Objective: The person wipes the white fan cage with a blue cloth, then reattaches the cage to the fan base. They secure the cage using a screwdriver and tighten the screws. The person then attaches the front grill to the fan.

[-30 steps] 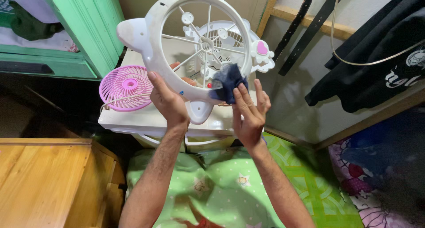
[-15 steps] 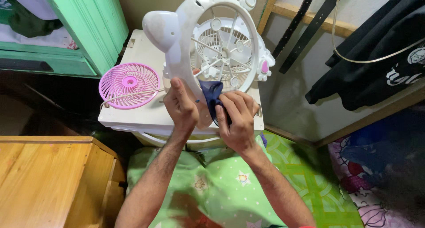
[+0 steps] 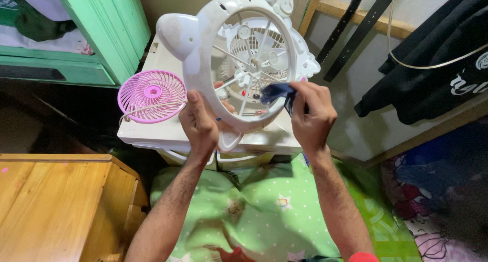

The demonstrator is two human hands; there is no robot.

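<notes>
My left hand (image 3: 200,124) grips the lower rim of a white round fan frame (image 3: 203,48) with rounded ears and thin spokes, held up and tilted. My right hand (image 3: 312,114) pinches a dark blue cloth (image 3: 277,92) against the frame's right inner rim. Behind the frame, a white fan body (image 3: 259,43) with a grille stands on a white box-like surface (image 3: 168,132). A pink round fan grille (image 3: 152,96) lies on that surface to the left.
A green wooden door panel (image 3: 107,28) stands at upper left. A wooden cabinet (image 3: 56,206) is at lower left. Green patterned bedding (image 3: 254,211) lies below my arms. Dark clothes (image 3: 432,64) hang on the wall at right.
My right hand moved the blue cloth from the frame's bottom up to its right inner rim. The frame turned slightly toward me.
</notes>
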